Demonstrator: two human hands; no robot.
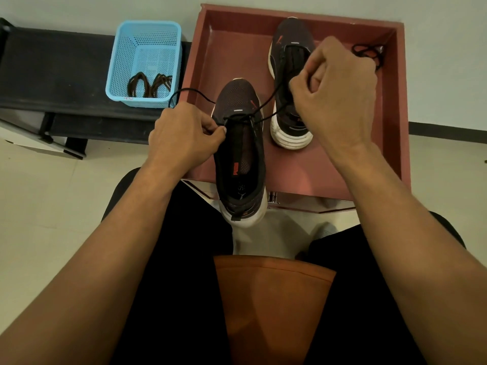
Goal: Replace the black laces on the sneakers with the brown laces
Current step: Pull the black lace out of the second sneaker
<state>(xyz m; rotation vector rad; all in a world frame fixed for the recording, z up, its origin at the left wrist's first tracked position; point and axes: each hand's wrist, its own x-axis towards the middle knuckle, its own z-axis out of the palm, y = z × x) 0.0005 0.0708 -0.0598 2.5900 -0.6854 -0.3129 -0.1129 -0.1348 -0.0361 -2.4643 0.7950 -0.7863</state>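
Head view: one tray [237, 48] is holding two sneakers. Left hand [181, 135] is pinching the black lace [266, 102] at the near sneaker [242, 159] eyelets. Right hand [334, 93] is gripping its other end, raised before the far sneaker [287, 32]. Two brown laces [150, 84] are lying in one basket [147, 30], and one loose lace [367, 51] is lying in the tray's corner.

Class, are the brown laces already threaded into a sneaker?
No, the brown laces lie bundled in the blue basket.

Blue basket [122, 61], black bench [52, 67], red tray [329, 169] (perhaps a drawer)
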